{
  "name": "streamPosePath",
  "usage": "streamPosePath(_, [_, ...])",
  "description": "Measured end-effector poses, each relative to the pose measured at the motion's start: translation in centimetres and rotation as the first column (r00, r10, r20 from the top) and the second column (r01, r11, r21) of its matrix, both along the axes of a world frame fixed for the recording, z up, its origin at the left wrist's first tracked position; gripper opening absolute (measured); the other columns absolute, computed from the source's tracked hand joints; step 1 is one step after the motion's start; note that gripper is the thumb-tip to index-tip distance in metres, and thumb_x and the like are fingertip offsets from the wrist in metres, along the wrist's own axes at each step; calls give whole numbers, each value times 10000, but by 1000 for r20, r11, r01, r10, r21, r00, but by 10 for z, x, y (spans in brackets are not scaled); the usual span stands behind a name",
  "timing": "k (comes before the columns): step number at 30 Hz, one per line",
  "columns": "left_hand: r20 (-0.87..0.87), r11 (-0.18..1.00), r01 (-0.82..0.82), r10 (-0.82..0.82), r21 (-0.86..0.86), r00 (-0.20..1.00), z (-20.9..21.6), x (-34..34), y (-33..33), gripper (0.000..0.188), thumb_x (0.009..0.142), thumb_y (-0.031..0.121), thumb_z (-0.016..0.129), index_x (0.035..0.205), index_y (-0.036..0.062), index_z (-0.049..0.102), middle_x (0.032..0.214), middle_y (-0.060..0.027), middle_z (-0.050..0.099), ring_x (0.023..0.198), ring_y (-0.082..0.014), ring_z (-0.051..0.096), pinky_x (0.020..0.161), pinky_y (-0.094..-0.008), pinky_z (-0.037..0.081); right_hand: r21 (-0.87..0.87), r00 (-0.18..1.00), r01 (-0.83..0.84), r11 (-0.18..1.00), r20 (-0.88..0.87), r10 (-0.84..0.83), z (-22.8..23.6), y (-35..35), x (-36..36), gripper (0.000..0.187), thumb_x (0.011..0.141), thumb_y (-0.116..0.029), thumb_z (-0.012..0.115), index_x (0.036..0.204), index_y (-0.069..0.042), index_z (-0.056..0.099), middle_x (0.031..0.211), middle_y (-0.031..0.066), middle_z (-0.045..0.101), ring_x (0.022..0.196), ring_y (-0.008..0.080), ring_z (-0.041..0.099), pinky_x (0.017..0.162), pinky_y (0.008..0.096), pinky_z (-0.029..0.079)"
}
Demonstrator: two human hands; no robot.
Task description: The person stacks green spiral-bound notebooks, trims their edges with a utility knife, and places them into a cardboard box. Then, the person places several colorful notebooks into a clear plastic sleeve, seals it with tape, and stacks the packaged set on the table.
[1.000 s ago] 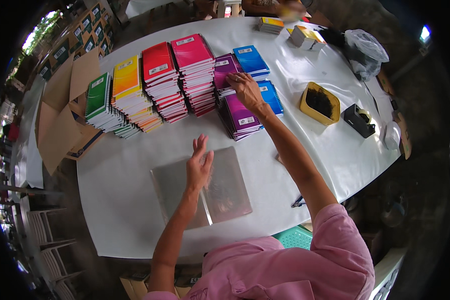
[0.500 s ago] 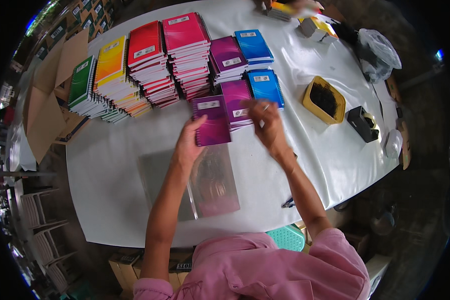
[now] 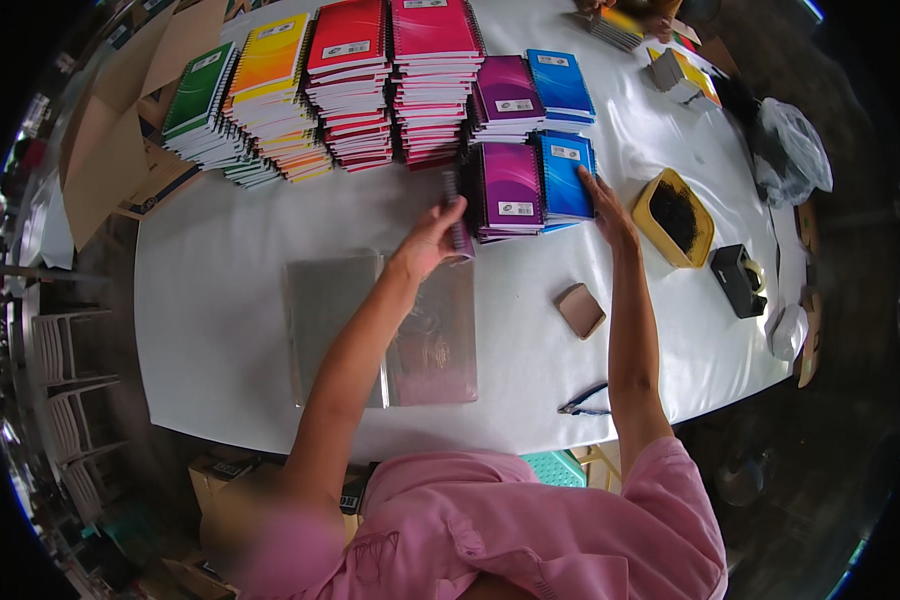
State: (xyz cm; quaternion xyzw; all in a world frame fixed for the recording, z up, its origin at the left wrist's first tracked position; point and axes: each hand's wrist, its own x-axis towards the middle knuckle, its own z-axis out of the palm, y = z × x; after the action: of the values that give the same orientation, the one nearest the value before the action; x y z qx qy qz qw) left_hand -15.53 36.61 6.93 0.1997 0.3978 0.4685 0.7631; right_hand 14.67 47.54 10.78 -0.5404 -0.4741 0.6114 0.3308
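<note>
My left hand (image 3: 433, 235) is closed on a purple spiral notebook (image 3: 458, 222), turned nearly edge-on and blurred. Just right of it lies a short stack topped by a purple notebook (image 3: 511, 184). Against that stack is a blue notebook (image 3: 567, 172). My right hand (image 3: 608, 205) grips the blue notebook's right edge, one digit on its cover and the others partly hidden. Behind them sit another purple notebook (image 3: 508, 92) and another blue notebook (image 3: 560, 84) on stacks. Clear plastic sheets or sleeves (image 3: 430, 345) lie flat below my left hand.
Tall stacks of green (image 3: 198, 88), yellow (image 3: 268, 55), red (image 3: 347, 35) and pink notebooks (image 3: 435, 28) line the far left. At right are a yellow tub (image 3: 704, 222) of black pieces, a tape dispenser (image 3: 738, 280), a brown block (image 3: 580, 310) and pliers (image 3: 583, 400). Another person's hands (image 3: 660, 25) work at the far edge.
My left hand has moved right and tipped its purple notebook edge-on. My right hand has gone from above the purple stack to the blue notebook's right edge. The view has shifted.
</note>
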Motion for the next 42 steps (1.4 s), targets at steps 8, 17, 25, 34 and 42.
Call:
streamPosePath(8, [-65,991,109,-105,71,992,18,-2,-10,855,793,516,704,1436,112,312,1313,-86,508,1160,-237,542,907,-512,488,21,997,-30,999,65,28,-3,-27,-15,917,832,-639,574,1481,-79,248,1417,174,407,1273,300,434,1068,500,302])
streamPosePath(17, [20,987,130,-133,97,991,17,-25,-25,708,854,432,670,1363,30,386,1244,-96,557,1132,-224,569,912,-483,503,-43,999,-37,998,-11,37,-2,-57,-27,906,850,-601,585,1497,-97,201,1468,134,349,1333,257,363,1102,464,271])
streamPosePath(25, [-34,995,97,-96,20,995,18,-127,-74,625,872,395,661,1331,33,438,1190,-76,597,1067,-196,602,925,-431,496,51,992,-71,996,-101,76,-2,-107,-129,870,843,-593,601,1436,-31,302,1338,178,478,1231,273,467,1037,424,339])
streamPosePath(34, [-28,998,-55,55,-18,998,15,-235,-76,589,892,434,608,1301,28,486,1215,-99,597,1105,-224,596,954,-418,498,11,957,-224,975,-187,222,-8,-89,-223,917,852,-595,596,1465,-17,235,1325,206,491,1201,269,486,1001,345,380])
streamPosePath(42, [-564,846,-473,522,247,640,-13,-270,-175,337,929,340,591,1057,29,616,921,-31,627,817,-99,577,712,-281,469,418,671,-291,861,730,-128,-95,-236,-142,600,728,-355,797,1119,12,528,1006,175,570,909,364,543,752,434,451])
